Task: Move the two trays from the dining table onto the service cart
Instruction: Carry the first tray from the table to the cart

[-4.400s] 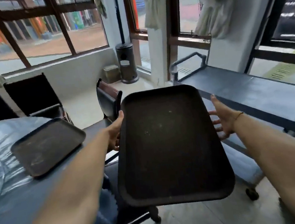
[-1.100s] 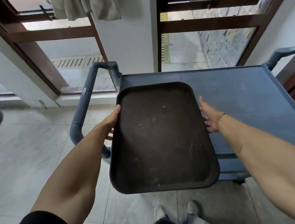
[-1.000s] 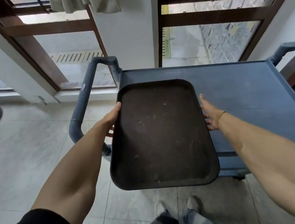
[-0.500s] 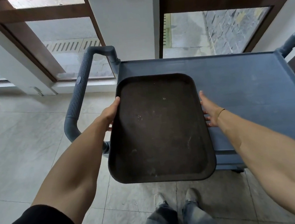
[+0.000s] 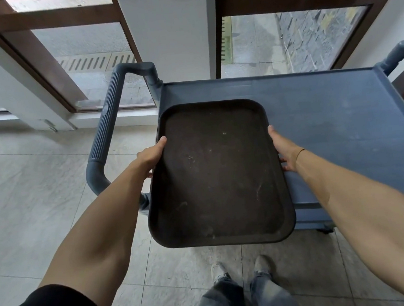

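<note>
Left hand (image 5: 151, 154) grips the tray (image 5: 219, 175) on its left long edge, thumb on top of the rim, other fingers tucked under & hidden from me. Right hand (image 5: 284, 150) does the same on the right long edge: thumb along the rim, fingers curled beneath, thin band at the wrist. Both hands closed on the tray, arms stretched fwd.

Tray is dark brown, rectangular w/ rounded corners, raised lip, scuffed and speckled inside, nothing on it. I see its far end over the top shelf of the service cart (image 5: 340, 126), near the shelf's left edge & toward the back-left corner. Near end overhangs the cart's front edge, above the floor. Can't tell if the far end touches the shelf or floats just above it.

Cart is grey-blue; ribbed push handle (image 5: 107, 127) sticks out on its left side, just beside my left forearm. Tiled floor (image 5: 29, 204) below, shoes (image 5: 240, 269) & jeans at bottom centre.
</note>
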### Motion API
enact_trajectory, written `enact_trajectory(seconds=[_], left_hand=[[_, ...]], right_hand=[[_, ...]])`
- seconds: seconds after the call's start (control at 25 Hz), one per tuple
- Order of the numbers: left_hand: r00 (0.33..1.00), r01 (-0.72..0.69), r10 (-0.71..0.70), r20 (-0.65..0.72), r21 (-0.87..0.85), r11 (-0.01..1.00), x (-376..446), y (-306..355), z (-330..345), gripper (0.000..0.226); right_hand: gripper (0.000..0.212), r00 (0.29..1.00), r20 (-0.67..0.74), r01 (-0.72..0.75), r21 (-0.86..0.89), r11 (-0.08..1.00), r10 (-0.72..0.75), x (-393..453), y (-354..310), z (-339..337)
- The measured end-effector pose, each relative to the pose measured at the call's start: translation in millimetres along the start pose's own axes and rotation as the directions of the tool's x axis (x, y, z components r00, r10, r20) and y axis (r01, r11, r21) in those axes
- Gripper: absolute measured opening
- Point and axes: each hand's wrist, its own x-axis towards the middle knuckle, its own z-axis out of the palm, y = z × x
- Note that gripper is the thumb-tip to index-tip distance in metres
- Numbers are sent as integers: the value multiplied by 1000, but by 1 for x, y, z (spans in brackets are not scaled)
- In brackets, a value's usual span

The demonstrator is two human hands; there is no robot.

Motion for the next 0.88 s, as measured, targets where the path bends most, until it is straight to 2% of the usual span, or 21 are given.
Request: enact_trajectory(seconds=[0.08, 0.16, 0.24, 0.36, 0.48, 0.6, 0.72, 0.88], left_hand=[[1000, -3, 4, -14, 33, 999, 0, -1, 0, 100], [999, -35, 36, -10, 44, 998, -4, 0, -2, 93], [997, -65, 68, -37, 79, 995, -8, 2, -2, 83], [980, -169, 177, -86, 93, 981, -23, 4, -5, 80], [942, -280, 303, -148, 156, 947, -46, 6, -12, 89], [861, -330, 431, -270, 347, 878, -75, 3, -18, 77], [761, -302, 537, -365, 533, 791, -101, -3, -29, 74], [711, -202, 525, -468, 579, 790, -136, -12, -25, 81]], right_hand=[[91, 999, -36, 34, -54, 998, -36, -2, 2, 1], [106, 994, -66, 70, -200, 977, -85, 7, 8, 0], [95, 983, -103, 97, -399, 912, -150, 0, 5, 4], [77, 936, -114, 183, -650, 737, -333, -17, -5, 7], [76, 866, 11, 328, -767, 551, -500, -30, -25, 14], [73, 784, 167, 408, -865, 293, -598, -46, -48, 26], [74, 688, 293, 464, -881, 92, -664, -60, -64, 34], [77, 606, 406, 521, -852, -44, -684, -74, -76, 26]])
